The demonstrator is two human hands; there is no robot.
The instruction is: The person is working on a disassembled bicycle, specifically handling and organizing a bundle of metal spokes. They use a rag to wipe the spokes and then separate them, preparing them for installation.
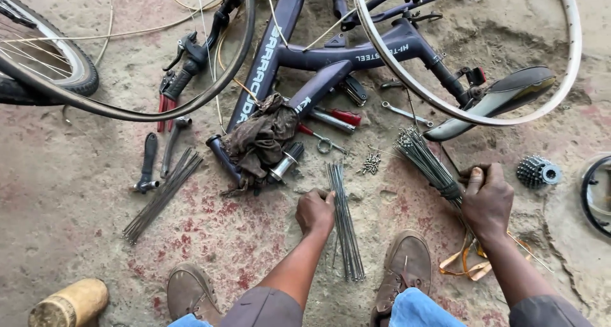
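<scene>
Left hand (315, 211): reaching down to the floor, grip curling closed around the top end of a loose row of spokes (344, 222) that is lying lengthwise on the ground between the two shoes.

Right hand (487, 201): grip closing tight as a fist around a tied spoke bundle (426, 158), which is fanning up and leftward from the fist; an orange strap (468, 263) is trailing below the wrist.

Third spoke pile (162, 194): lying diagonally at lower left, well apart from both hands.

Dark bicycle frame (331, 59): lying across the top of the view, carrying white lettering along its tubes; a brown rag (264, 139) is draping over its lower end.

Bare rim (566, 72): arching over the frame at upper right, a saddle (503, 98) sitting beneath it.

Small parts: heap of spoke nipples (370, 163) just beside the bundle; sprocket cluster (538, 171) at far right; red-handled tools (337, 118) near the rag.

Yellow-tan cylinder (67, 303): lying at lower left; whether it is carrying a label cannot be told.
</scene>
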